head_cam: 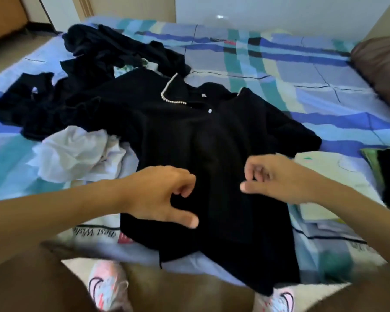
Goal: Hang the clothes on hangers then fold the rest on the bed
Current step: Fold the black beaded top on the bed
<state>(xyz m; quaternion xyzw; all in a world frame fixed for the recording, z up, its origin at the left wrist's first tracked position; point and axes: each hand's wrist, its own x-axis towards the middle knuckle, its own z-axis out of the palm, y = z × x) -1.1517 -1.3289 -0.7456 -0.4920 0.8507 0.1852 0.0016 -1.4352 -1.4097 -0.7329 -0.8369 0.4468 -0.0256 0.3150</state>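
The black top (212,140) lies face up in the middle of the frame on the plaid-sheeted bed (279,64). Its pearl-trimmed collar (167,93) points toward the upper centre, and its hem runs down to the near edge of the mattress at the bottom. One sleeve spreads toward the right; the other is lost among dark cloth on the left. The left hand (162,194) hovers over the lower left of the body panel with the thumb stretched out and the fingers loosely curled, gripping nothing. The right hand (277,179) hovers over the lower right with one digit pointing inward and the rest loosely bent, also empty. Whether either one brushes the fabric cannot be told through the blur. No hanger is in view, so the step in hand appears to be flattening this top for a fold. To do that well, both palms should sweep outward from the button line to clear the ridge down the centre. Each sleeve should then be brought across the body before the hem is lifted toward the collar, keeping the pearls on top so they are not crushed. The left sleeve probably needs freeing first, since a crumpled white garment (74,152) touches that side at mid left. A heap of dark clothes (104,55) crowds the upper left. A brown pillow (383,70) sits well apart at the upper right.
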